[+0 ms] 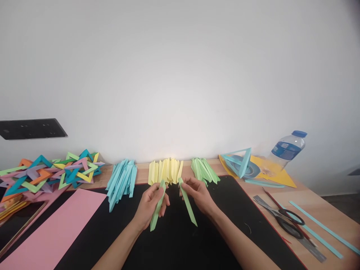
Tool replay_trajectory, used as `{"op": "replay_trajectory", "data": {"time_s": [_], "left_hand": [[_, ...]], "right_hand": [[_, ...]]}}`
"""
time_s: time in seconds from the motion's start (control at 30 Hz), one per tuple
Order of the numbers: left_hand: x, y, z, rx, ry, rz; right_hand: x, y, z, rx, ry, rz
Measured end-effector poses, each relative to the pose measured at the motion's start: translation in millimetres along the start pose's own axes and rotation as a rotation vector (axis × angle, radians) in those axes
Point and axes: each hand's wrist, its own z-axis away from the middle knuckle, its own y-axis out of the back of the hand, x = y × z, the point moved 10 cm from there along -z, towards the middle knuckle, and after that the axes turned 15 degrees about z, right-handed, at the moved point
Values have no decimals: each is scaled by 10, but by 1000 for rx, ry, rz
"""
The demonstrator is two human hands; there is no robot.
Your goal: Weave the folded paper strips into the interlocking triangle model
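My left hand (153, 204) pinches a light green folded paper strip (156, 214) near its upper end, the strip slanting down toward me. A second green paper strip (189, 208) is gripped between the thumb and fingers of my right hand (198, 195). The two strips are apart, both above the black mat (174, 251). Just behind my hands lies a row of yellow folded strips (165, 170). To its right is a pile of green folded strips (204, 170), and on its left a pile of light blue folded strips (123, 180).
Colourful interlocked paper stars (81, 167) and a pink sheet (59, 228) lie at left. On the right are a blue paper triangle frame (242, 165), a tape roll (253, 170), a water bottle (288, 150), scissors (289, 228), a pencil (277, 204) and a metal ruler (313, 250). A wall stands behind.
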Motion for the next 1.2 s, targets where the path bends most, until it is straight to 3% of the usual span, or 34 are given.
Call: {"op": "replay_trajectory", "data": {"time_s": [0.2, 0.37, 0.8, 1.2], "left_hand": [[21, -68, 32, -41, 22, -34], [-23, -90, 46, -71, 70, 14], [-195, -129, 60, -131, 198, 92], [-227, -136, 57, -148, 200, 88]], "right_hand": [[-46, -246, 62, -158, -29, -167], [-86, -364, 84, -214, -31, -219], [-101, -391, 124, -223, -26, -206], [-126, -381, 128, -212, -30, -269]]}}
